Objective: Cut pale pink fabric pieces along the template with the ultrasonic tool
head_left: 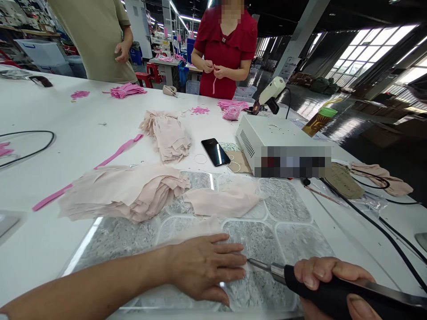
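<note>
My left hand (208,266) lies flat with fingers spread, pressing a sheer pale pink fabric piece (196,229) onto a clear-covered grey stone-patterned mat (300,242). In my right hand (328,278) is a black-handled iron with a pointed metal tip (267,266), like a soldering iron. Its point touches or nearly touches the mat beside my left fingertips. Beyond my left hand, another pale pink piece (225,200) rests on the mat. A thick stack of the same fabric (126,189) overlaps the mat's left side.
A white control box (283,138) stands at the right, with black cables (373,226) in front. Near it lie a phone (215,152) and a second fabric stack (167,135). Across the table stand two people, one in red (227,53) handling a thin pink strip.
</note>
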### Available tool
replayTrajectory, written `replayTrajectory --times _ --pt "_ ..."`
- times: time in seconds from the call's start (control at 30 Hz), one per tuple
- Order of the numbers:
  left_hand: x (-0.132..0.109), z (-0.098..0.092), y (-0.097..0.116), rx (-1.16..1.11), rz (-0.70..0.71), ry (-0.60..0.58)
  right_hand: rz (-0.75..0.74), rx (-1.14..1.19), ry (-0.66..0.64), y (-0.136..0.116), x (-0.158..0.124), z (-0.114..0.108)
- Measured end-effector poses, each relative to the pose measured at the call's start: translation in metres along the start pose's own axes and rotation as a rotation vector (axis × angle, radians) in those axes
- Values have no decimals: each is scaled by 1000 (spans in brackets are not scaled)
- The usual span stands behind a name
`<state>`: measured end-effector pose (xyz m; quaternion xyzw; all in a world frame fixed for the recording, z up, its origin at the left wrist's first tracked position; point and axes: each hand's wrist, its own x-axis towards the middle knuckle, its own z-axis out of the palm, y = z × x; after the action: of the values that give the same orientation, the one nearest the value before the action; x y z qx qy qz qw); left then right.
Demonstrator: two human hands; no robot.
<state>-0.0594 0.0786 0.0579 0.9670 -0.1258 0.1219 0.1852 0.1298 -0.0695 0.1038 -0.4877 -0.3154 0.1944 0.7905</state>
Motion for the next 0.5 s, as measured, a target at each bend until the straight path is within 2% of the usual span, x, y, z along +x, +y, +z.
replayTrajectory --times 0.33,0.5 --pt "0 3 0 7 -1 10 -28 18 -61 0 3 2" --pt "-1 2 0 2 -4 -3 -52 7 -90 2 1 -10"
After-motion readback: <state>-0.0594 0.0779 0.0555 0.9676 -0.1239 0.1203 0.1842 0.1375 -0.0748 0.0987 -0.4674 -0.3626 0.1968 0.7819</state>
